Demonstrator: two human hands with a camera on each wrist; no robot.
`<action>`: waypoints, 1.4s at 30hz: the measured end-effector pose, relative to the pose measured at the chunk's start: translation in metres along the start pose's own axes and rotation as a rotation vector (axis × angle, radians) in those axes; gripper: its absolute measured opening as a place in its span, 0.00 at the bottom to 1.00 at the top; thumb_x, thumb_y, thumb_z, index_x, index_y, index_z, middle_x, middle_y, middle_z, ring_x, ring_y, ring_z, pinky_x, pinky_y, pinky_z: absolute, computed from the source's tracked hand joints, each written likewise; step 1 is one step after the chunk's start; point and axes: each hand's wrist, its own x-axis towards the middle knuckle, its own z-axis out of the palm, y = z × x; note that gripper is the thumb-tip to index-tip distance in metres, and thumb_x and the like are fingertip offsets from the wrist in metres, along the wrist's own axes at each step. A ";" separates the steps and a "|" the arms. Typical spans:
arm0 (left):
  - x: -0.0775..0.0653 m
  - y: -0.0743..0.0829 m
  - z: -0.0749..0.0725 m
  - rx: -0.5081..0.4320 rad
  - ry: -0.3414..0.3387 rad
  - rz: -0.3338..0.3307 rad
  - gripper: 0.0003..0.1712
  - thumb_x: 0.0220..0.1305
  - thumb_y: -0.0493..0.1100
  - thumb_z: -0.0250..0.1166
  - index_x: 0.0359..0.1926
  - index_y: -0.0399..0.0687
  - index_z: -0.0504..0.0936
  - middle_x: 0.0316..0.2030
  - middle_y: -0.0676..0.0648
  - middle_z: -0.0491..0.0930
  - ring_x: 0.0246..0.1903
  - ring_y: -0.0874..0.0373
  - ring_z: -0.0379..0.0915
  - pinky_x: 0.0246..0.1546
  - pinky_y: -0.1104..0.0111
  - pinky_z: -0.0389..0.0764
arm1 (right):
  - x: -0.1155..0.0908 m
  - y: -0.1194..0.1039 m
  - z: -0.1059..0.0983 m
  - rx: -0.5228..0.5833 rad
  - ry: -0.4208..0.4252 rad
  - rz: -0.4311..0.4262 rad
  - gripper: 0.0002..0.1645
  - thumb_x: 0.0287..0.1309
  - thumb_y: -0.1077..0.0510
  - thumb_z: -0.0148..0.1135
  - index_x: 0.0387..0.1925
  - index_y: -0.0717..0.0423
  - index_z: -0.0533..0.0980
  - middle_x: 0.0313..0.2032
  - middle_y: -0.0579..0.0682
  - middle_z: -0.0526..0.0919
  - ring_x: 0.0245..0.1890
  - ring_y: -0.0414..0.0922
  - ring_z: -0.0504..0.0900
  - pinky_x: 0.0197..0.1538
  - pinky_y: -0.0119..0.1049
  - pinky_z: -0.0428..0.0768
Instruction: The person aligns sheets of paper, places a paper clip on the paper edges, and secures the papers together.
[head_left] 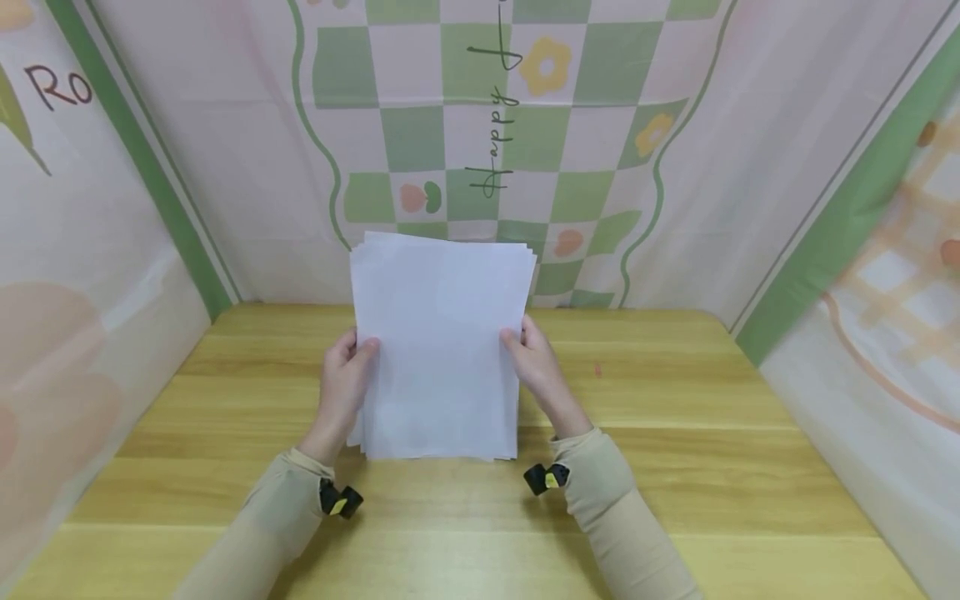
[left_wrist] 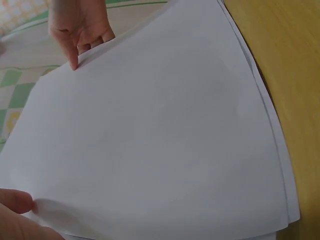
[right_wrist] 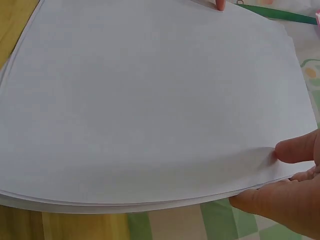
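A loose stack of white paper sheets (head_left: 442, 358) is held up between both hands, its edges slightly uneven at the top and lower corners. My left hand (head_left: 345, 387) pinches the left edge, thumb on the front sheet and fingers behind. On the opposite edge my right hand (head_left: 542, 371) grips the same way. In the right wrist view the thumb presses the top sheet (right_wrist: 150, 100) and the fingers (right_wrist: 270, 200) support it from beneath. The left wrist view shows the sheets bowing gently between the hands; their faces look blank.
Beneath the paper lies a wood-grain table (head_left: 675, 500). Printed cloth with a green checked pattern (head_left: 487, 125) hangs behind it, and more cloth (head_left: 75, 333) closes off the sides. A small reddish mark (head_left: 597, 370) is on the table to the right.
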 end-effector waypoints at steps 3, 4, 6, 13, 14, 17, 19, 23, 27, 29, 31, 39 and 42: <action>-0.001 0.002 0.000 -0.018 0.014 0.017 0.20 0.70 0.39 0.51 0.60 0.34 0.70 0.58 0.38 0.73 0.57 0.52 0.69 0.60 0.60 0.69 | -0.001 -0.001 0.001 0.008 0.019 -0.055 0.25 0.71 0.56 0.45 0.66 0.59 0.59 0.58 0.63 0.71 0.57 0.57 0.72 0.60 0.51 0.70; -0.001 0.003 0.000 -0.025 0.021 0.024 0.20 0.70 0.38 0.51 0.59 0.34 0.70 0.57 0.38 0.73 0.56 0.53 0.69 0.59 0.61 0.70 | -0.002 -0.002 0.001 0.009 0.027 -0.079 0.25 0.71 0.56 0.45 0.65 0.60 0.60 0.57 0.63 0.72 0.55 0.56 0.73 0.58 0.49 0.72; -0.002 0.004 0.001 -0.040 0.037 0.045 0.19 0.70 0.37 0.51 0.58 0.34 0.71 0.55 0.37 0.75 0.53 0.55 0.70 0.54 0.66 0.71 | -0.003 -0.001 0.001 0.013 0.041 -0.134 0.24 0.70 0.57 0.46 0.64 0.60 0.61 0.52 0.62 0.75 0.47 0.52 0.76 0.49 0.42 0.75; -0.003 0.004 0.002 -0.109 0.072 0.137 0.18 0.69 0.35 0.51 0.57 0.33 0.71 0.53 0.40 0.75 0.50 0.60 0.70 0.52 0.71 0.70 | -0.003 -0.001 0.002 0.058 0.040 -0.275 0.23 0.71 0.60 0.45 0.64 0.62 0.60 0.48 0.60 0.75 0.43 0.48 0.77 0.47 0.36 0.77; -0.003 0.004 0.002 -0.118 0.077 0.147 0.18 0.68 0.35 0.51 0.57 0.33 0.71 0.53 0.40 0.75 0.50 0.60 0.70 0.52 0.71 0.69 | -0.004 -0.001 0.002 0.070 0.035 -0.283 0.24 0.71 0.60 0.44 0.64 0.62 0.60 0.55 0.61 0.74 0.50 0.50 0.76 0.52 0.40 0.76; -0.003 0.003 0.003 -0.142 0.096 0.174 0.18 0.67 0.34 0.51 0.56 0.32 0.72 0.53 0.39 0.76 0.50 0.60 0.71 0.51 0.72 0.70 | -0.004 -0.001 0.002 0.092 0.024 -0.309 0.26 0.71 0.61 0.43 0.67 0.62 0.57 0.62 0.62 0.67 0.62 0.55 0.69 0.63 0.50 0.69; -0.003 0.003 0.003 -0.156 0.112 0.187 0.18 0.67 0.33 0.51 0.56 0.31 0.73 0.52 0.39 0.77 0.48 0.61 0.72 0.50 0.73 0.70 | -0.004 -0.002 0.002 0.098 0.025 -0.324 0.26 0.71 0.61 0.44 0.68 0.61 0.56 0.63 0.62 0.67 0.62 0.55 0.69 0.63 0.51 0.69; -0.002 0.002 0.004 -0.175 0.139 0.224 0.17 0.66 0.33 0.52 0.53 0.30 0.75 0.48 0.43 0.79 0.46 0.63 0.73 0.47 0.75 0.71 | -0.004 -0.004 0.003 0.110 0.024 -0.349 0.28 0.70 0.62 0.44 0.69 0.61 0.54 0.64 0.62 0.65 0.63 0.56 0.68 0.64 0.51 0.67; -0.002 0.001 0.005 -0.187 0.134 0.261 0.15 0.66 0.33 0.53 0.51 0.30 0.75 0.42 0.53 0.80 0.45 0.62 0.73 0.45 0.74 0.71 | -0.004 -0.004 0.004 0.120 0.028 -0.376 0.28 0.70 0.62 0.45 0.69 0.60 0.54 0.64 0.61 0.66 0.62 0.56 0.69 0.64 0.50 0.68; -0.002 0.000 0.004 -0.194 0.130 0.272 0.15 0.66 0.33 0.53 0.51 0.30 0.75 0.41 0.57 0.80 0.45 0.61 0.73 0.46 0.74 0.72 | -0.005 -0.003 0.004 0.122 0.025 -0.392 0.29 0.70 0.62 0.45 0.69 0.59 0.54 0.63 0.61 0.67 0.61 0.56 0.70 0.63 0.51 0.69; -0.002 0.000 0.004 -0.200 0.128 0.277 0.15 0.67 0.33 0.53 0.51 0.30 0.75 0.40 0.58 0.80 0.45 0.61 0.73 0.46 0.73 0.71 | -0.005 -0.003 0.004 0.122 0.020 -0.406 0.29 0.70 0.61 0.45 0.70 0.59 0.54 0.63 0.61 0.67 0.61 0.56 0.71 0.62 0.50 0.69; -0.002 -0.002 0.005 -0.215 0.128 0.312 0.15 0.67 0.35 0.53 0.52 0.31 0.75 0.41 0.60 0.81 0.46 0.61 0.74 0.48 0.73 0.71 | -0.004 -0.001 0.003 0.156 -0.003 -0.447 0.31 0.70 0.61 0.46 0.71 0.58 0.52 0.63 0.61 0.67 0.60 0.55 0.71 0.62 0.50 0.69; -0.002 -0.003 0.005 -0.221 0.125 0.333 0.15 0.68 0.36 0.54 0.52 0.31 0.76 0.41 0.60 0.81 0.44 0.61 0.75 0.47 0.72 0.71 | -0.004 0.000 0.004 0.167 -0.004 -0.455 0.31 0.70 0.61 0.46 0.71 0.57 0.52 0.63 0.60 0.67 0.60 0.54 0.71 0.63 0.50 0.68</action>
